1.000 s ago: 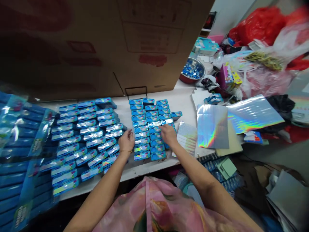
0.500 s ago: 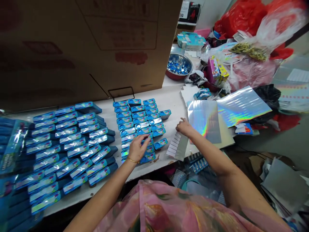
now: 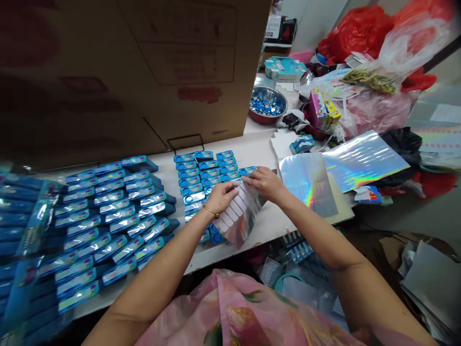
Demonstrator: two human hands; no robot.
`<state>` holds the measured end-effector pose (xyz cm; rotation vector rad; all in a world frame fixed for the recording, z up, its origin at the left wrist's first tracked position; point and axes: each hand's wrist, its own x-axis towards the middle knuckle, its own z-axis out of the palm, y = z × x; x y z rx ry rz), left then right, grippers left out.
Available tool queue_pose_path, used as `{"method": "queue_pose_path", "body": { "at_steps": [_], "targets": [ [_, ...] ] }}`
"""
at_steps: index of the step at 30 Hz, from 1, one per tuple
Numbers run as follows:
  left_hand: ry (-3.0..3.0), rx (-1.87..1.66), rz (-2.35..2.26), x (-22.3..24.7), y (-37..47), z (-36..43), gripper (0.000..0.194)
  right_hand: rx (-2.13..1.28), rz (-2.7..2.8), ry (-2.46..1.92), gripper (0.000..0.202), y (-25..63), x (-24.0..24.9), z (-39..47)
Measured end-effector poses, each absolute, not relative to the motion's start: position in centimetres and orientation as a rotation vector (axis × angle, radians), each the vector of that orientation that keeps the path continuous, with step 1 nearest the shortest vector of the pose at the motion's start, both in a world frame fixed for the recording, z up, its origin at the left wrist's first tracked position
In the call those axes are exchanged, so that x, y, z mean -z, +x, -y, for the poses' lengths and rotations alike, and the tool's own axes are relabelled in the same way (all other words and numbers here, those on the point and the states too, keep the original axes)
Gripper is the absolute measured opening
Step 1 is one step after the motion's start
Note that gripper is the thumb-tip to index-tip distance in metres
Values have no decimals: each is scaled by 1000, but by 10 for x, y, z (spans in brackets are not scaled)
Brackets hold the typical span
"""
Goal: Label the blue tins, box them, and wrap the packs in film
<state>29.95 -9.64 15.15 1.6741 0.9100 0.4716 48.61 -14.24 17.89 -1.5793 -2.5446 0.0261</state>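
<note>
A sticker sheet [image 3: 236, 216], with white strips on one side and a shiny, bent lower part, is held up over the middle group of blue boxes [image 3: 189, 181]. My left hand [image 3: 222, 198] pinches its upper left side, thumb and fingertips together. At the sheet's upper right, my right hand [image 3: 265, 184] grips it with bent fingers. The boxes stand in close rows, and the sheet and hands cover several of them. One more blue box [image 3: 248, 170] shows just beyond my right fingertips.
A big cardboard carton [image 3: 201, 62] walls off the back left. More blue boxes [image 3: 118, 209] fill the left. Holographic sheets [image 3: 306, 178] lie right, below a metal bowl [image 3: 268, 103] of small blue pieces. Plastic bags [image 3: 356, 33] are piled at the back right.
My right hand has brought the sticker sheet up and left from the table beside the holographic sheets. My left hand has moved right and up from the boxes onto the sheet.
</note>
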Motion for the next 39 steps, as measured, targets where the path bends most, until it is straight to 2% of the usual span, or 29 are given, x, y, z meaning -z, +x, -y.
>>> {"method": "queue_pose_path", "body": {
  "at_steps": [4,10,15,25,29,34,37,39],
  "targets": [
    [1293,-494,-897,-136,278,90,35,120,2542,-1383,36,471,-145,139],
    [1015,-522,-917,-115,265,90,45,-4,2404,-1373,31,459,-107,137],
    [995,-467,-896,-96,257,89,51,-115,2157,-1516,26,451,-111,137],
    [982,-418,-880,-84,251,95,52,-100,2416,-1436,27,439,-96,130],
    [1224,-361,-1005,-76,248,95,43,-132,2441,-1454,21,440,-110,142],
    [1750,-312,-1270,-70,242,91,40,-346,2320,-1522,14,429,-164,146],
    [1785,-473,-1314,-70,233,91,37,-579,1994,-1607,12,414,-184,138],
    [1574,-693,-1310,-73,225,95,37,-798,1729,-1656,11,402,-183,130]
  ]
}}
